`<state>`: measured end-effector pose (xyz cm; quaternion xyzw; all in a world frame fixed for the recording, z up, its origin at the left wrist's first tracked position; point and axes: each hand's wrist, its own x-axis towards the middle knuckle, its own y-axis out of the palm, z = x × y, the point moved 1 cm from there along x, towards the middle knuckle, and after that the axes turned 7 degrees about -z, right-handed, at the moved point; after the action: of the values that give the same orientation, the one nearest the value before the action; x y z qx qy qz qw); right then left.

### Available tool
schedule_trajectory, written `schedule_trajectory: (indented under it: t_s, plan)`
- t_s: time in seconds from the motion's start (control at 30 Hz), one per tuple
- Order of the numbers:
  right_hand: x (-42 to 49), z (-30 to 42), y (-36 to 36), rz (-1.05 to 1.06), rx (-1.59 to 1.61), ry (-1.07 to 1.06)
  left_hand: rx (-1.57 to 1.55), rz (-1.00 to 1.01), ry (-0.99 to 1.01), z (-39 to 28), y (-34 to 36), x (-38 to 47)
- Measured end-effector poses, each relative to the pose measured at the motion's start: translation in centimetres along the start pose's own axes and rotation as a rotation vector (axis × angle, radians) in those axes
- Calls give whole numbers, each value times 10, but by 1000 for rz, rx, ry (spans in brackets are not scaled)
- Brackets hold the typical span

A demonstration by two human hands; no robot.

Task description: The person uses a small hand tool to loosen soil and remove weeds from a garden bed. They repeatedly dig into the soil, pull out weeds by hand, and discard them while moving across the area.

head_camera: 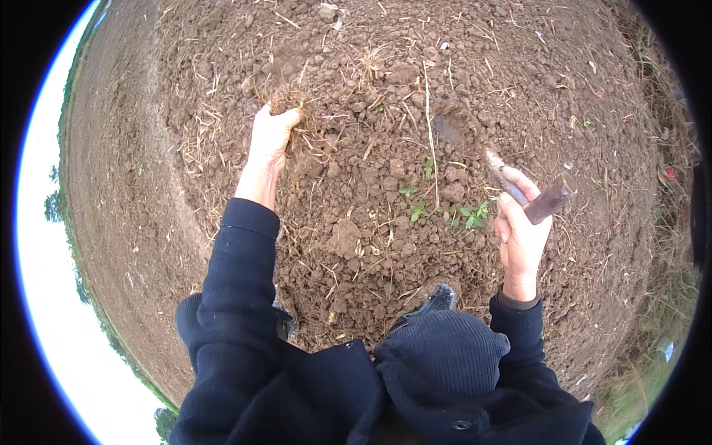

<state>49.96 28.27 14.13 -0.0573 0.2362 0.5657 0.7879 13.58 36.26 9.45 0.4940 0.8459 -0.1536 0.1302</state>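
Observation:
My left hand (pixel 272 133) is closed around a clump of uprooted weeds (pixel 306 130) with dry strands, soil-brown roots and a few reddish stems. It hangs just over the crumbly brown soil. My right hand (pixel 523 228) grips a short-handled digging tool (pixel 550 198), whose thick brown handle end sticks out to the right. The tool's dirty metal shank (pixel 503 175) runs up and left to a soil-coated blade (pixel 453 123), which is blurred, so its exact shape is unclear. Small green weeds (pixel 473 216) grow between my hands, left of the right one.
Cloddy brown soil (pixel 345 239) with scattered straw spreads all round. A long pale dry stalk (pixel 431 133) lies near the blade. Below are my knee (pixel 445 350) and a dark boot tip (pixel 442 297). Dry grass (pixel 662 233) borders the plot at right.

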Motion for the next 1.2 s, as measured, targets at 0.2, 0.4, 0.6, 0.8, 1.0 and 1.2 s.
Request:
schedule_trajectory:
  t_s: [0.2, 0.4, 0.6, 0.8, 1.0, 1.2]
  plan:
    - [27, 6, -5, -76, 47, -22, 751, 257, 236, -17, 65, 3]
    - [52, -32, 8, -67, 93, -31, 1361, 396, 954, -8, 177, 0]
    - [40, -33, -13, -107, 153, 73, 1641, 605, 787, -6, 193, 11]
    - [34, 8, -49, -177, 206, 35, 970, 350, 194, -28, 86, 31]
    - [40, 27, -72, -218, 100, -29, 635, 87, 91, -21, 27, 34]
    - [58, 14, -53, -295, -20, -76, 127, 104, 38, -18, 51, 10]
